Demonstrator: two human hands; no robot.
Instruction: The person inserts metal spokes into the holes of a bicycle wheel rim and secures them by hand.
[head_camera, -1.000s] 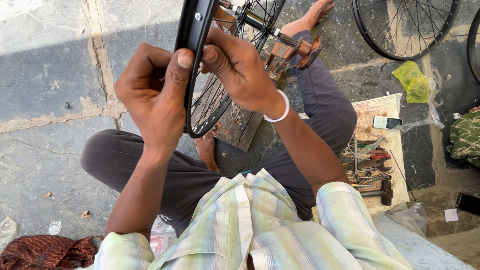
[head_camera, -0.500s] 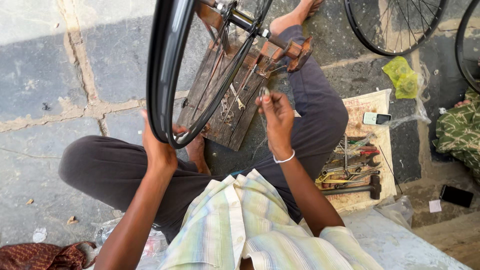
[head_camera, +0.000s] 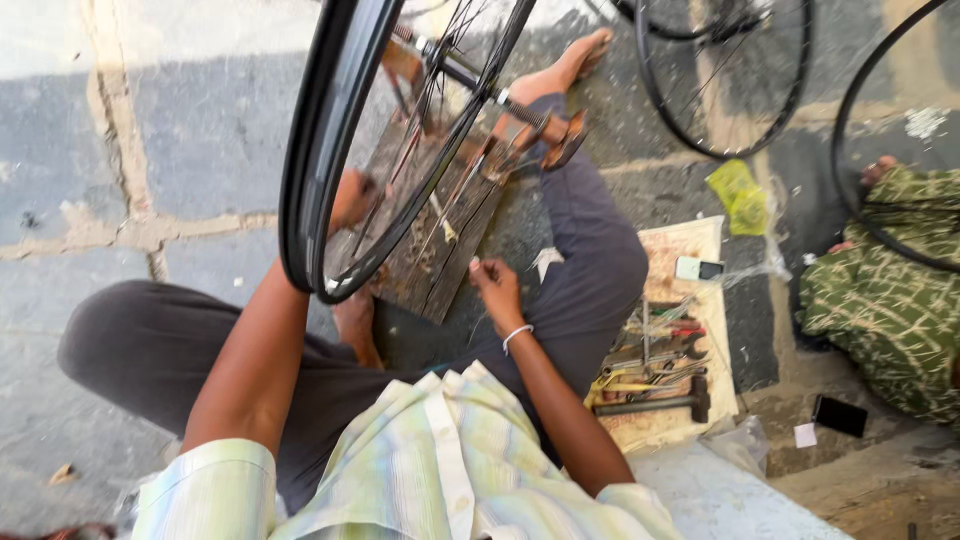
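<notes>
On a stone-paved floor (head_camera: 200, 140), a seated person's left hand (head_camera: 350, 200) grips a black bicycle wheel rim (head_camera: 305, 200), right hand (head_camera: 495, 285) fingers pinched near its already-laced spokes (head_camera: 440, 150), above a wooden board (head_camera: 440, 260).

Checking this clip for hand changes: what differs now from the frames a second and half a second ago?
The right hand let go of the wheel rim and dropped toward the wooden board, fingers pinched. The left hand went from gripping the rim's outside to sitting behind it, holding it upright. The tools on the mat stayed put.
</notes>
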